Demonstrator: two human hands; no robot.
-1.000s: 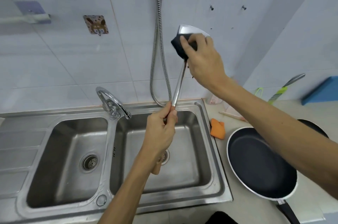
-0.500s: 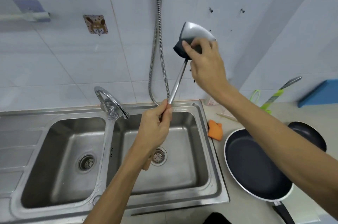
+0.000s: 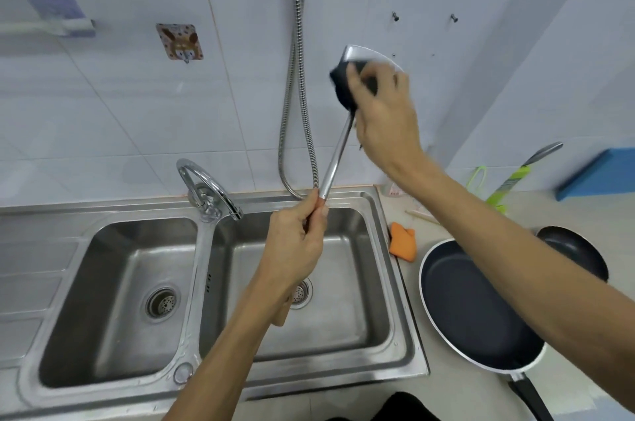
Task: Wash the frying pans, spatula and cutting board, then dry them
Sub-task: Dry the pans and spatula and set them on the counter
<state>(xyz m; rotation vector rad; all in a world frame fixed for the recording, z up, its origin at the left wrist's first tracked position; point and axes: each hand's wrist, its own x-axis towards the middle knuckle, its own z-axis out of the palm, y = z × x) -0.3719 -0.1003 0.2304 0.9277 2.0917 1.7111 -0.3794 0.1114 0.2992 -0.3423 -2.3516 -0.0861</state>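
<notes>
While our left hand [image 3: 295, 248] grips the spatula [image 3: 335, 159] and our right hand [image 3: 385, 111] pinches a dark cloth [image 3: 340, 94] over its blade, the lower-right frying pans [image 3: 474, 310] likely wait

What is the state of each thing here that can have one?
Steel spatula, held tilted above the right basin, blade up.
Left hand, grips the spatula's handle.
Right hand, presses a dark cloth on the blade.
Chrome tap, no water seen running.
Large dark frying pan with white rim, upright on the counter, nothing inside.
Small dark frying pan, behind it, partly hidden by the arm.
Orange cloth, crumpled on the counter.
</notes>
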